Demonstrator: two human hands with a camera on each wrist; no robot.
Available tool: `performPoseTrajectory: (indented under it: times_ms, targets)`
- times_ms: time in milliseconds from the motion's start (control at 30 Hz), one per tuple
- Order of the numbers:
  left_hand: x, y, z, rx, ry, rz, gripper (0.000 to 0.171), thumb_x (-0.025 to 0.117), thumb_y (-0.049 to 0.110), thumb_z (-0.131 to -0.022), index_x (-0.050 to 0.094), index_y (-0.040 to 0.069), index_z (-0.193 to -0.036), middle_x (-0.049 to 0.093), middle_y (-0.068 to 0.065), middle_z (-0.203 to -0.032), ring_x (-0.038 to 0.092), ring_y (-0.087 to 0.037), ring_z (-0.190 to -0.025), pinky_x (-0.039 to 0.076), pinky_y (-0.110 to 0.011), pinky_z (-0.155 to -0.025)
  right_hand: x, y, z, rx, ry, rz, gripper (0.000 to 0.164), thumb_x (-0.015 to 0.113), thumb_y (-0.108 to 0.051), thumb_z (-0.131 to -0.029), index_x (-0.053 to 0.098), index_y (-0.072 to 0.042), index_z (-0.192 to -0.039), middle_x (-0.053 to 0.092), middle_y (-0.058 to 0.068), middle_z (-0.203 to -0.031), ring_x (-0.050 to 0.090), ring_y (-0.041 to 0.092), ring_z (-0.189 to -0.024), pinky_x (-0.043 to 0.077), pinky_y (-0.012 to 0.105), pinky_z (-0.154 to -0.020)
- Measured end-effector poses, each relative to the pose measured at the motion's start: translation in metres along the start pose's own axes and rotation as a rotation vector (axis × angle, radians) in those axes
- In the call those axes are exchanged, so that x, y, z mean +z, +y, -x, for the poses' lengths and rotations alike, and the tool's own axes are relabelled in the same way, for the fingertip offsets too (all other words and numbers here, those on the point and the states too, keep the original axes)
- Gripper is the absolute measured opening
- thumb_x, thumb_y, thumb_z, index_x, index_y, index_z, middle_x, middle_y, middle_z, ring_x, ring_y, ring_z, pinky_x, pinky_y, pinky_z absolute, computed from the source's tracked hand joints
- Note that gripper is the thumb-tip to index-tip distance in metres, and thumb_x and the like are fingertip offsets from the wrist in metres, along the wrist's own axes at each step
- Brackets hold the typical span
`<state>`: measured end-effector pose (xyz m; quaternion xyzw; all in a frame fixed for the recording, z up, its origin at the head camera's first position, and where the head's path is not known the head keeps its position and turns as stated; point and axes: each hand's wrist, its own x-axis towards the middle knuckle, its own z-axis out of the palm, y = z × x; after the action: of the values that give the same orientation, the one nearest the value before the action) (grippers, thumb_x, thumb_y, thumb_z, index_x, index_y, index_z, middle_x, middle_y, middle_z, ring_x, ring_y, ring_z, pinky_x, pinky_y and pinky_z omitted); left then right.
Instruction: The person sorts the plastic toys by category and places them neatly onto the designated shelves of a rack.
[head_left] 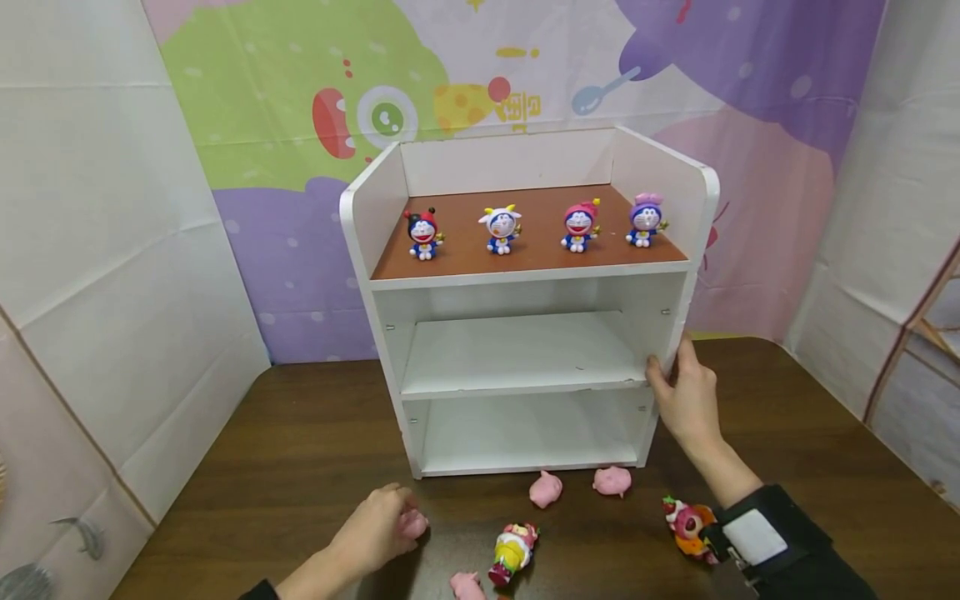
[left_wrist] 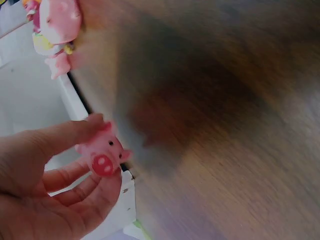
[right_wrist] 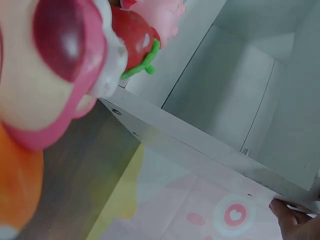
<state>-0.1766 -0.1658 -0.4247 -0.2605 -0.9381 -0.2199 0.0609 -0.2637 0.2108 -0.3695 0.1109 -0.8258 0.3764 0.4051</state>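
My left hand (head_left: 375, 527) is low over the table in front of the shelf's left side, pinching a small pink toy pig (left_wrist: 104, 155) between thumb and fingers. The pig's red snout and black eyes show in the left wrist view. With my right hand (head_left: 688, 402) I grip the right side panel of the white shelf unit (head_left: 510, 354) near its middle board, thumb at the front edge and fingers along the outside. In the right wrist view that hand (right_wrist: 297, 220) shows only in the lower right corner, at the panel's edge.
Several blue-and-white cat figurines (head_left: 501, 229) stand in a row on the brown top board. Pink pigs (head_left: 546, 489) lie before the shelf, another pig (head_left: 467, 586) nearer. A yellow-dressed figurine (head_left: 512, 553) lies between the hands, a pink-and-orange bear figurine (head_left: 688, 528) by the right wrist.
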Motion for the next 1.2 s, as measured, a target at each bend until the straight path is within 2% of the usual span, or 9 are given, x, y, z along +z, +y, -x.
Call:
performPoseTrajectory:
  times_ms: [67,200,267,333,433,567,900,1067,1200]
  targets:
    - [-0.001,-0.001,-0.002,-0.028,-0.022,0.112,0.029,0.079,0.003,-0.057,0.061,-0.001,-0.079,0.055,-0.002,-0.071,0.05,-0.011,-0.063,0.043,-0.024,-0.054,0.0,0.0,0.0,0.0,-0.001,-0.002,0.035,0.057,0.001,-0.081,0.044,0.008,-0.112,0.058,0.031,-0.092,0.059,0.041,-0.072,0.047,0.051,-0.054]
    - [-0.002,-0.005,-0.005,-0.127,-0.094,0.369,0.03,0.079,0.007,-0.061,0.061,-0.004,-0.082,0.058,-0.003,-0.068,0.052,-0.012,-0.062,0.043,-0.022,-0.053,0.0,0.0,0.0,0.001,-0.001,-0.003,0.035,0.057,0.001,-0.081,0.044,0.008,-0.113,0.059,0.031,-0.092,0.059,0.041,-0.072,0.047,0.05,-0.054]
    - [-0.003,-0.007,-0.005,-0.171,-0.118,0.462,0.029,0.078,0.008,-0.063,0.061,-0.005,-0.082,0.06,-0.005,-0.07,0.054,-0.015,-0.064,0.044,-0.022,-0.052,0.0,0.0,0.0,0.001,-0.002,-0.002,0.036,0.057,0.0,-0.081,0.043,0.008,-0.113,0.058,0.031,-0.092,0.059,0.041,-0.072,0.047,0.05,-0.054]
    - [-0.003,-0.008,-0.005,-0.212,-0.128,0.522,0.027,0.077,0.008,-0.064,0.061,-0.005,-0.082,0.06,-0.006,-0.07,0.054,-0.016,-0.063,0.045,-0.023,-0.051,0.0,0.0,0.0,0.001,-0.002,0.0,0.036,0.057,0.0,-0.081,0.043,0.008,-0.114,0.058,0.031,-0.093,0.059,0.041,-0.073,0.047,0.051,-0.055]
    - [-0.002,-0.008,-0.004,-0.257,-0.125,0.538,0.026,0.076,0.009,-0.066,0.061,-0.005,-0.082,0.06,-0.005,-0.069,0.053,-0.014,-0.062,0.045,-0.024,-0.048,0.0,0.0,0.0,-0.001,-0.005,0.002,0.037,0.057,0.0,-0.081,0.043,0.008,-0.114,0.058,0.031,-0.093,0.059,0.042,-0.074,0.047,0.051,-0.055]
    - [-0.001,-0.007,-0.001,-0.277,-0.107,0.503,0.025,0.075,0.012,-0.069,0.062,-0.005,-0.082,0.06,-0.004,-0.069,0.053,-0.013,-0.06,0.044,-0.025,-0.046,0.0,0.0,0.001,-0.004,0.0,0.005,0.037,0.057,0.0,-0.081,0.043,0.008,-0.114,0.058,0.031,-0.093,0.059,0.042,-0.073,0.047,0.051,-0.055]
    - [-0.002,-0.015,0.003,-0.272,-0.088,0.489,0.024,0.068,0.013,-0.076,0.064,-0.008,-0.086,0.064,-0.013,-0.077,0.056,-0.014,-0.063,0.046,-0.026,-0.046,-0.001,0.0,0.001,-0.009,0.011,0.016,0.036,0.057,0.0,-0.08,0.044,0.009,-0.112,0.059,0.031,-0.089,0.059,0.041,-0.07,0.047,0.05,-0.053]
    - [-0.007,-0.007,0.003,-0.223,-0.033,0.355,0.03,0.07,0.019,-0.075,0.062,-0.007,-0.088,0.063,-0.012,-0.081,0.058,-0.02,-0.069,0.047,-0.026,-0.055,-0.001,-0.001,0.0,-0.004,0.005,0.014,0.036,0.057,0.0,-0.08,0.043,0.008,-0.113,0.058,0.031,-0.091,0.059,0.041,-0.071,0.047,0.051,-0.053]
    - [-0.006,0.007,0.003,-0.113,0.03,0.108,0.04,0.077,0.02,-0.066,0.06,-0.006,-0.091,0.059,-0.012,-0.085,0.057,-0.022,-0.072,0.048,-0.031,-0.059,-0.001,-0.001,0.0,0.001,-0.002,0.009,0.036,0.057,0.0,-0.081,0.043,0.008,-0.113,0.058,0.031,-0.092,0.059,0.042,-0.073,0.047,0.051,-0.054]
